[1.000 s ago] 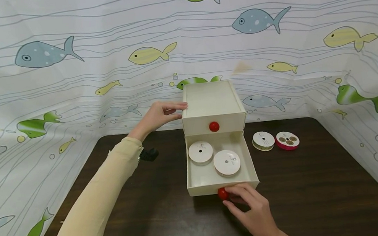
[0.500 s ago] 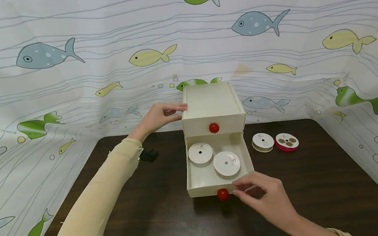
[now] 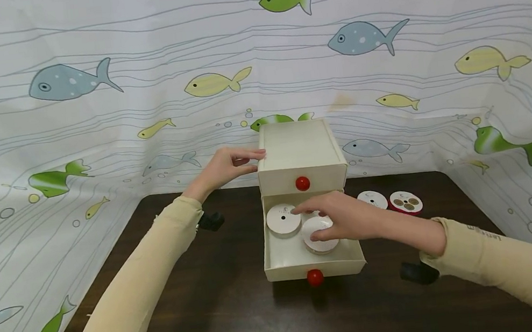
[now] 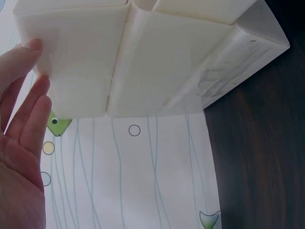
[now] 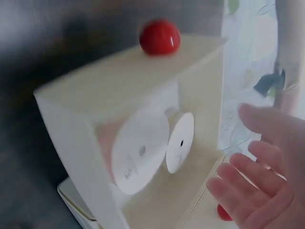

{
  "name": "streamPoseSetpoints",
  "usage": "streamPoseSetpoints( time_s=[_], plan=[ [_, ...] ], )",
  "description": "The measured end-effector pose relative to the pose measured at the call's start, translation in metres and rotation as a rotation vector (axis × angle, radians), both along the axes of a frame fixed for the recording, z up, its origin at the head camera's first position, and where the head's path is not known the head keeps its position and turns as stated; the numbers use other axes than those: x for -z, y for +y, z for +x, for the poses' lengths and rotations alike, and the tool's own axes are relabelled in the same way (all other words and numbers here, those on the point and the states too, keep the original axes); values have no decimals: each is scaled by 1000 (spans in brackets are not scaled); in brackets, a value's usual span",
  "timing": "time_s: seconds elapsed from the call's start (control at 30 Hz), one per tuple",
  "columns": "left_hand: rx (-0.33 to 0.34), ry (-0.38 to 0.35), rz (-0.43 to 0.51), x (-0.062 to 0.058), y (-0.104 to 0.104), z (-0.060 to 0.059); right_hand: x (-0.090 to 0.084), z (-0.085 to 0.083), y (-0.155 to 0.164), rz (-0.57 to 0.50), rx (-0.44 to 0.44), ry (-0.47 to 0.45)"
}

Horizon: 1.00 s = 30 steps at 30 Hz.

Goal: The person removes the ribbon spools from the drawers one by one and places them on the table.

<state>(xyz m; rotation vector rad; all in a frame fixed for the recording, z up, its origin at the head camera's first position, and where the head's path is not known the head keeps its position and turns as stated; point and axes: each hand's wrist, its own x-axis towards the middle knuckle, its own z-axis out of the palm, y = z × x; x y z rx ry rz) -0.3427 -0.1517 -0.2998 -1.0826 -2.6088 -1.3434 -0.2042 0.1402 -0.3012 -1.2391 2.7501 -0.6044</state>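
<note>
Drawers of a small cream-white cabinet with two levels [image 3: 299,151] stand at the back middle of the dark brown wooden table [image 3: 223,311], against the fish-printed curtain [image 3: 96,124]. The upper drawer with its red round knob [image 3: 302,183] is closed, and the lower cream drawer [image 3: 276,262] is pulled out toward the person, so its inside is open from above; its own red knob [image 3: 314,277] points to the front edge of the table.

The left hand [image 3: 224,166] lies with straight fingers against the left side of the cabinet near the top edge. It grips nothing; in my judgement it only presses there so that the light cabinet does not slide. The left wrist view shows the same: flat fingers [image 4: 28,102] touching the cream wall.

The right hand [image 3: 337,217] reaches over the open drawer, fingers relaxed and spread, and holds nothing. It hovers over two white flat ribbon spools [image 3: 283,220] that lie side by side on the drawer floor; whether the fingertips touch them I cannot tell.

Outside the drawer, to the right of the cabinet, a white spool [image 3: 373,199] and a red spool with brown holes [image 3: 406,201] lie flat on the table, just beside each other.
</note>
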Motion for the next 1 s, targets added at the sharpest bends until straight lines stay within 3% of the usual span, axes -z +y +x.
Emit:
streamPoseSetpoints(
  time_s=[0.23,0.47,0.77,1.0],
  plan=[
    [-5,21,-14,0,1,-1,-3,-33,-24,166,-106,-4],
    [9,17,-6,0,0,-1,6,-54,-41,265,-162,-19],
    [13,13,5,0,-1,-2,16,-70,-50,326,-176,-65],
    [-1,14,-2,1,-1,-2,28,-78,-58,426,-140,-125]
  ],
)
